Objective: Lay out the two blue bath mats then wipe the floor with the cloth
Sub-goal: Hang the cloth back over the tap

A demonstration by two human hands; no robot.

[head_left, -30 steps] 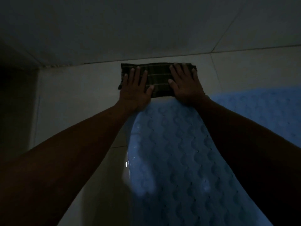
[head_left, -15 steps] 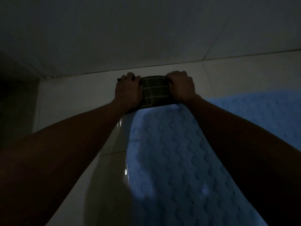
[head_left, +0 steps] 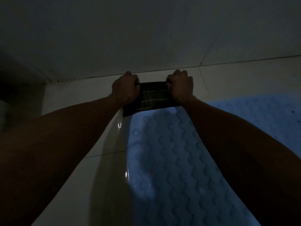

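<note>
- Left hand (head_left: 125, 88): the fingers are curled around the left end of the cloth (head_left: 152, 98) and grip its far corner. The back of the hand faces the camera; the fingertips are hidden behind the knuckles.
- Right hand (head_left: 181, 86): the fingers are curled around the right end of the cloth and grip its far corner. The thumb side faces the cloth.
- Cloth: dark fabric with pale check lines, stretched flat between the two hands. The near edge overlaps the far end of the mat below it. Whether the far edge touches the floor cannot be determined.
- Near bath mat (head_left: 171, 160): blue, with a raised wave pattern and rows of small holes. It lies flat on the floor (head_left: 78, 98) and runs from the lower edge of the view up to the cloth, between the two forearms. A bright patch of light falls on its lower left part.
- Second bath mat (head_left: 254, 115): blue, same pattern, flat on the floor to the right of the first. The right forearm covers the strip between them, so contact between the two mats cannot be determined.
- Floor: pale glossy tiles with visible joints. Small bright reflections show on the tile just left of the near mat.
- Wall (head_left: 146, 38): plain and dim, meeting the floor just beyond the hands.
</note>
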